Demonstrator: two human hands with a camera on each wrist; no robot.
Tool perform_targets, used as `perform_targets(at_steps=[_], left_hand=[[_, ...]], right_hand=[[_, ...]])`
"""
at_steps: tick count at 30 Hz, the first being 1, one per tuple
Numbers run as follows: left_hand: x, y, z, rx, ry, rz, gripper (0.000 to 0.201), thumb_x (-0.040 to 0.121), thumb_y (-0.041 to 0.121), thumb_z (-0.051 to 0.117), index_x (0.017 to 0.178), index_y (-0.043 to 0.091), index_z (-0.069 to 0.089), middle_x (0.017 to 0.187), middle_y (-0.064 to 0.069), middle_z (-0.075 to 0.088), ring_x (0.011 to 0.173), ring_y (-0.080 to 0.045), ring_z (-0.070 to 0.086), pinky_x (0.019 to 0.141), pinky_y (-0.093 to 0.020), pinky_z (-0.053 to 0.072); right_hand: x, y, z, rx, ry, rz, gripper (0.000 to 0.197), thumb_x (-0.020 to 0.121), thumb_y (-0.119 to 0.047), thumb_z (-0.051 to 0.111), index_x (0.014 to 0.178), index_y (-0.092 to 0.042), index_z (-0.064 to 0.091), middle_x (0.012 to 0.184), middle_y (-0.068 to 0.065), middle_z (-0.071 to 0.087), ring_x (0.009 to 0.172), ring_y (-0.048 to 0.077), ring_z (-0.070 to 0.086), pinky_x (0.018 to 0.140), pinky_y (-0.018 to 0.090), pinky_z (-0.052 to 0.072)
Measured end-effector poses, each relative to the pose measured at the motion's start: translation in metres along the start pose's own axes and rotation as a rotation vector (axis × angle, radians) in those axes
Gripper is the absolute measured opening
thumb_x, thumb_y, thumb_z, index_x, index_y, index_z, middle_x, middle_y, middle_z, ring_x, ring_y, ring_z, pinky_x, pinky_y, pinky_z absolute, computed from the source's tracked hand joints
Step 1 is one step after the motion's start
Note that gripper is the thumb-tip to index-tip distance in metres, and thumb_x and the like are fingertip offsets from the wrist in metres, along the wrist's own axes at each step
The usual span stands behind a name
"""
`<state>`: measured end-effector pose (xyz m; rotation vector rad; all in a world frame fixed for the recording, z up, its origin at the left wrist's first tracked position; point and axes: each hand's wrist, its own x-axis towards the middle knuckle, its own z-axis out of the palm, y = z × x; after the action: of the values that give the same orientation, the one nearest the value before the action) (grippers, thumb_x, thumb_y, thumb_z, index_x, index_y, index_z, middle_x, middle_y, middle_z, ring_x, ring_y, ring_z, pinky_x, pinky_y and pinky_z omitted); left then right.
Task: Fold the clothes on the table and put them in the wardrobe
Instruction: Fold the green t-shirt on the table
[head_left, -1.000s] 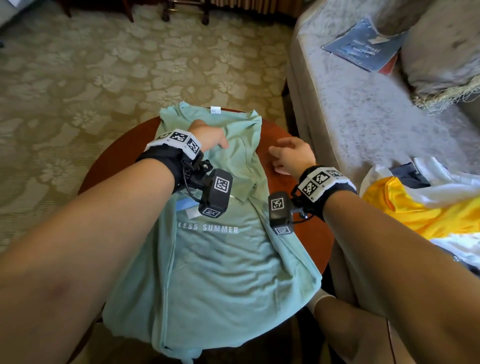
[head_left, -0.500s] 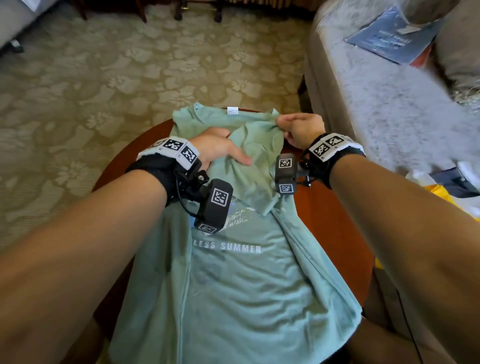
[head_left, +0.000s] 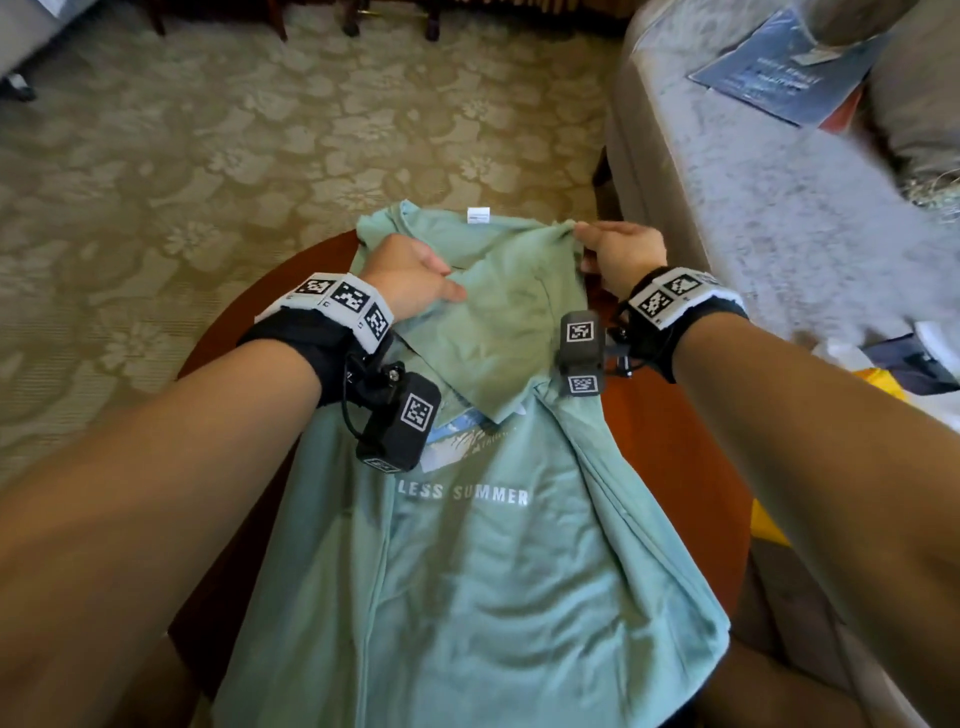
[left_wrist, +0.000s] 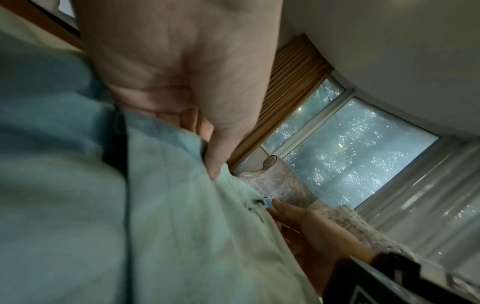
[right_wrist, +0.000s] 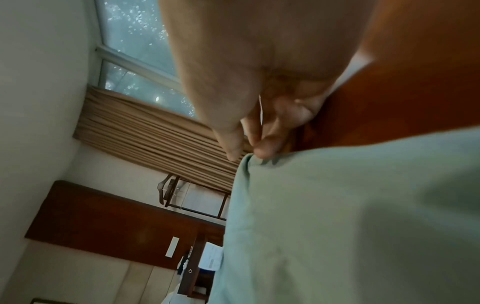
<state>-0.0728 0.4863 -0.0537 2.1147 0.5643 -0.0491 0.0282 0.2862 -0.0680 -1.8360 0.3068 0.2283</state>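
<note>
A mint-green T-shirt (head_left: 467, 571) printed "LESS SUMMER" lies face up on the round brown table (head_left: 670, 441), collar away from me and hem hanging over the near edge. Its right sleeve is folded inward across the chest. My left hand (head_left: 441, 291) sits just below the collar, thumb on top of that folded sleeve and fingers tucked under its edge (left_wrist: 197, 139). My right hand (head_left: 584, 234) pinches the shirt's right shoulder corner between thumb and forefinger (right_wrist: 262, 152). The wardrobe is not in view.
A grey sofa (head_left: 753, 208) stands right against the table, with a blue booklet (head_left: 779, 73) on it and a pile of yellow, white and dark clothes (head_left: 883, 364) at its near end. Patterned carpet (head_left: 260, 156) lies to the left and beyond.
My right hand left the table's right edge, went up to the shirt's right shoulder and took hold of it. My left hand stayed near the collar and shifted slightly onto the folded sleeve.
</note>
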Motion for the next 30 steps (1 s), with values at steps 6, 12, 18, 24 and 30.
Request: perform_targets(at_steps=[6,12,18,24,30], left_hand=[[-0.014,0.003,0.014,0.191,0.212,0.041,0.040,0.075,0.030,0.075,0.110,0.021,0.059,0.116,-0.001,0.064,0.112,-0.024,0.057,0.091,-0.032,0.046],[-0.097,0.009,0.043,0.342,0.188,0.024,0.044,0.080,0.033,0.069,0.120,0.025,0.055,0.134,-0.008,0.044,0.130,-0.030,0.033,0.101,-0.043,0.029],[-0.172,-0.007,0.065,0.130,0.145,0.005,0.022,0.084,0.015,0.062,0.105,0.018,0.070,0.118,-0.008,0.066,0.114,-0.032,0.057,0.099,-0.035,0.043],[-0.219,-0.012,0.063,-0.397,-0.040,-0.181,0.026,0.085,-0.006,0.060,0.066,0.012,0.059,0.049,0.003,0.064,0.056,-0.018,0.068,0.050,-0.024,0.053],[-0.261,-0.013,0.067,-0.579,-0.405,-0.261,0.016,0.096,0.001,0.052,0.111,-0.004,0.057,0.096,-0.016,0.069,0.088,-0.026,0.070,0.071,-0.030,0.058]], right_hand=[[-0.040,0.014,-0.038,-0.100,-0.071,0.123,0.016,0.093,-0.026,0.064,0.080,-0.016,0.061,0.074,-0.001,0.065,0.052,0.008,0.057,0.044,0.018,0.041],[-0.135,0.053,-0.078,-0.131,-0.047,0.148,0.014,0.091,-0.019,0.063,0.079,-0.013,0.067,0.065,0.000,0.067,0.046,0.007,0.059,0.045,0.016,0.046],[-0.214,0.114,-0.125,-0.066,0.322,0.192,0.020,0.072,-0.017,0.055,0.083,-0.007,0.068,0.080,0.010,0.061,0.081,0.028,0.055,0.073,0.036,0.046],[-0.266,0.130,-0.130,-0.344,-0.204,0.316,0.012,0.056,-0.021,0.050,0.052,-0.014,0.059,0.091,0.018,0.056,0.093,0.019,0.044,0.068,0.024,0.041],[-0.289,0.146,-0.129,-0.250,-0.081,0.364,0.010,0.079,0.000,0.055,0.075,-0.002,0.063,0.096,0.008,0.054,0.077,0.026,0.051,0.065,0.029,0.040]])
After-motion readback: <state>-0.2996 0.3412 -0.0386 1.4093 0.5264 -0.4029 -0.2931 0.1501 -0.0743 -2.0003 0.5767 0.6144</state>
